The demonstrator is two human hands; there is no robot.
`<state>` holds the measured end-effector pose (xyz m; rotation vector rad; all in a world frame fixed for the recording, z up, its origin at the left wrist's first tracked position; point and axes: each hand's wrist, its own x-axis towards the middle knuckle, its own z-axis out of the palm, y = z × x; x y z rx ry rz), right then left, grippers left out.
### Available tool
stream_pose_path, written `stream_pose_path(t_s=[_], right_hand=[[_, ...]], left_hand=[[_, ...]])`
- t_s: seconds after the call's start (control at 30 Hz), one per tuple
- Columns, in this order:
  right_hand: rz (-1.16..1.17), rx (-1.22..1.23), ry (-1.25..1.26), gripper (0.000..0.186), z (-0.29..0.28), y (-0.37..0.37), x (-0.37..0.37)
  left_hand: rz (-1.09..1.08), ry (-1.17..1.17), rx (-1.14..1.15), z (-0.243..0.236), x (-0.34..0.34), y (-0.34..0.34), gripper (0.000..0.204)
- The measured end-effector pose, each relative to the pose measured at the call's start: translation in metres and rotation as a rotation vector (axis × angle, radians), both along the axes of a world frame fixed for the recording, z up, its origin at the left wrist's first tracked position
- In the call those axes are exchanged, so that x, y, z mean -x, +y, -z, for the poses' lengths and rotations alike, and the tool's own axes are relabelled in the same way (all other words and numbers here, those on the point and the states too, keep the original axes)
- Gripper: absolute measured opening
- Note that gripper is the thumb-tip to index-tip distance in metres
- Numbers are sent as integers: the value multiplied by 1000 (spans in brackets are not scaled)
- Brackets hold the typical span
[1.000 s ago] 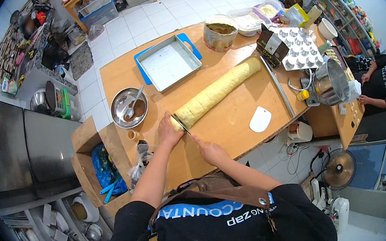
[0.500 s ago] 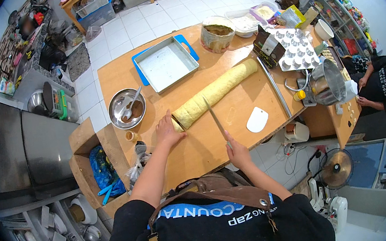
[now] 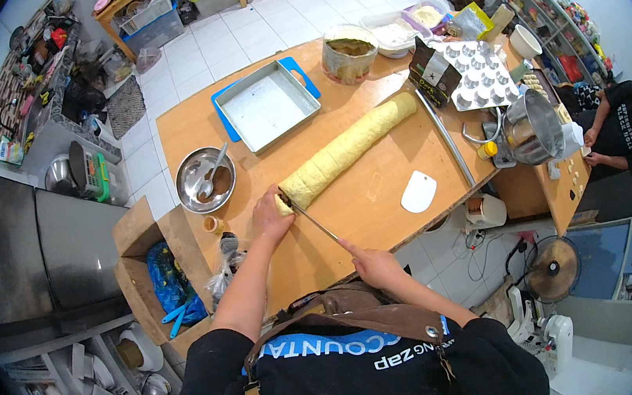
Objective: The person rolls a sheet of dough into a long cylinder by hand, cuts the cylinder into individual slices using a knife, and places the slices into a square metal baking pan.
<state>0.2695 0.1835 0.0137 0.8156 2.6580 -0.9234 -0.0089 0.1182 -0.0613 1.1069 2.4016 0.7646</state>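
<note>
A long pale-yellow filled dough roll [image 3: 353, 143] lies diagonally across the wooden table, with evenly spaced cross lines along its top. Dark filling shows at its near left end, where a short end piece is partly parted from the rest. My left hand [image 3: 269, 217] is closed round this end piece, its fingers against the dough. In my right hand [image 3: 375, 263] is a long knife [image 3: 316, 223], gripped by the handle, its blade tip at the gap beside my left fingers. A metal bowl [image 3: 188, 199] with a spoon [image 3: 212, 177] and brown powder stands left of the roll.
Behind the roll, a square baking pan [image 3: 273, 108] rests on a blue board [image 3: 302, 73]. A white scraper [image 3: 419, 191] and metal rod [image 3: 447, 138] lie to the right, near a muffin tin [image 3: 475, 75] and mixer bowl [image 3: 532, 127]. Another person [image 3: 623, 124] works at the far right.
My right hand has brought the knife left and nearer me, from beside the roll's middle to its left end. My left hand has shifted slightly left, staying at that end.
</note>
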Motion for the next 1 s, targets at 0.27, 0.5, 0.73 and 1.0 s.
stream_pose_path(t_s=[0.27,0.5,0.73,1.0], right_hand=[[44,133,-99,61,-11,-1,15],[74,213,-67,62,-1,5,28],[-45,42,-185,65,-14,-5,42],[-157,-171,-123,74,-23,-13,32]], left_hand=[[47,2,51,-4,2,3,92],[53,7,50,1,3,3,93],[33,12,-3,11,4,0,92],[2,52,2,7,8,-20,93]])
